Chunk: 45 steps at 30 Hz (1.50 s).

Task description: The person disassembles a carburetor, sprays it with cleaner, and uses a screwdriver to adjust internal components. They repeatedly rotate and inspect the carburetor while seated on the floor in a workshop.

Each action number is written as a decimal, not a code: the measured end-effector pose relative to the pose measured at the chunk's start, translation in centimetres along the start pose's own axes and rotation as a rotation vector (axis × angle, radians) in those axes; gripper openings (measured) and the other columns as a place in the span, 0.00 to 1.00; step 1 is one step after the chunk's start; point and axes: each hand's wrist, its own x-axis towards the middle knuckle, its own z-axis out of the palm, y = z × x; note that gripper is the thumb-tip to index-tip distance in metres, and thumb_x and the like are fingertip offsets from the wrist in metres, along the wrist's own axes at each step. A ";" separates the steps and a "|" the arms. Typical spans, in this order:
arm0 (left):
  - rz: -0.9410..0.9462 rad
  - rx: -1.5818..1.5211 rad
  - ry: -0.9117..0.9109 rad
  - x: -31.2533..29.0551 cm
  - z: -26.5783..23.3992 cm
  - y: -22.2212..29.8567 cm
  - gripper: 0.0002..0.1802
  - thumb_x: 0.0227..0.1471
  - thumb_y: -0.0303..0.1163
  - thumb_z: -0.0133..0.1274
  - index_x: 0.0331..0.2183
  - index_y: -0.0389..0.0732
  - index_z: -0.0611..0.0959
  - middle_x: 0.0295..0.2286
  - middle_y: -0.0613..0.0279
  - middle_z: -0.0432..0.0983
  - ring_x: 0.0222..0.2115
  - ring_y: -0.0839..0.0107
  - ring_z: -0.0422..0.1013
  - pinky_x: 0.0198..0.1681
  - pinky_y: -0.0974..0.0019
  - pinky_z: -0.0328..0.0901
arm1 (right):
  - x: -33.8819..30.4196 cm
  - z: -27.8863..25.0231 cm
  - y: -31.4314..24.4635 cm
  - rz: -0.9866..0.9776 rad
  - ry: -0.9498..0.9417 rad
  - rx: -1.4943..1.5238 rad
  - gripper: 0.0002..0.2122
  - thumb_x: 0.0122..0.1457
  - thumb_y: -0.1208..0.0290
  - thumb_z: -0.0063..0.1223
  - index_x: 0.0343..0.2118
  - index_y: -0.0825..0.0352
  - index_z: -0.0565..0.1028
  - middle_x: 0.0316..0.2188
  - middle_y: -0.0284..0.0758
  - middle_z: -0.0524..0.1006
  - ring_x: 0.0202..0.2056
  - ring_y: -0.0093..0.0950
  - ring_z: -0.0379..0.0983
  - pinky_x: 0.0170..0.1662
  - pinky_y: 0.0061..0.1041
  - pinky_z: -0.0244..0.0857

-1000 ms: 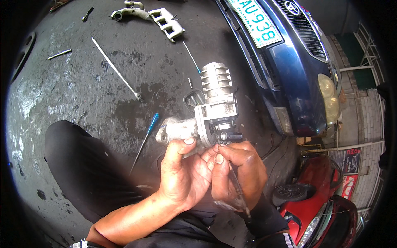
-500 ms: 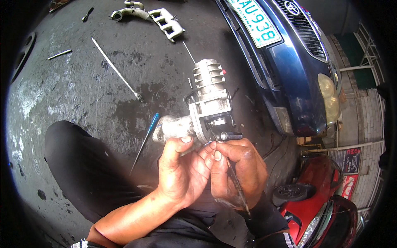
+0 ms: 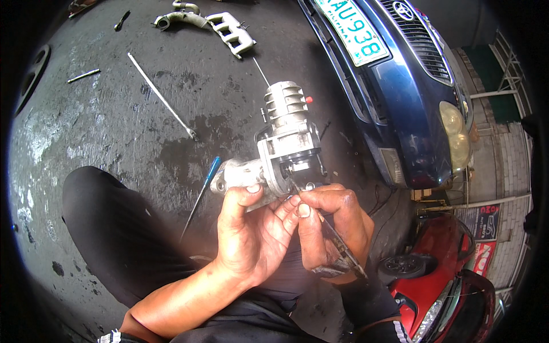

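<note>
A silver metal engine part with a finned cylinder [image 3: 286,103], a bracket-like middle and a side pipe [image 3: 243,174] is in front of me. My left hand [image 3: 249,234] holds it from below, the thumb on the side pipe and the fingertips at its near edge. My right hand [image 3: 331,223] pinches a thin, dark, dirty rod-like piece [image 3: 346,252], slanting down to the right from the fingers. Its upper end meets the underside of the metal part, against my left fingertips; the contact itself is hidden. A red cap-like bit [image 3: 309,100] sticks out beside the fins.
On the wet dark floor lie a blue-handled screwdriver [image 3: 209,174], a long ratchet-like bar [image 3: 163,98], a short rod [image 3: 83,75] and a pale intake manifold [image 3: 231,35]. A blue car [image 3: 394,97] stands close on the right, a red car [image 3: 426,257] behind it.
The dark rod and my right hand have shifted slightly right, its lower end swinging right and up. The metal part has tilted a little; my left hand stays nearly in place.
</note>
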 end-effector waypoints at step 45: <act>0.009 0.066 0.070 0.0 0.2 0.4 0.34 0.63 0.50 0.63 0.61 0.39 0.78 0.50 0.56 0.79 0.51 0.63 0.76 0.60 0.58 0.73 | -0.3 1.0 1.7 -0.176 -0.024 -0.025 0.18 0.56 0.87 0.64 0.51 0.74 0.79 0.38 0.48 0.82 0.35 0.44 0.81 0.40 0.39 0.77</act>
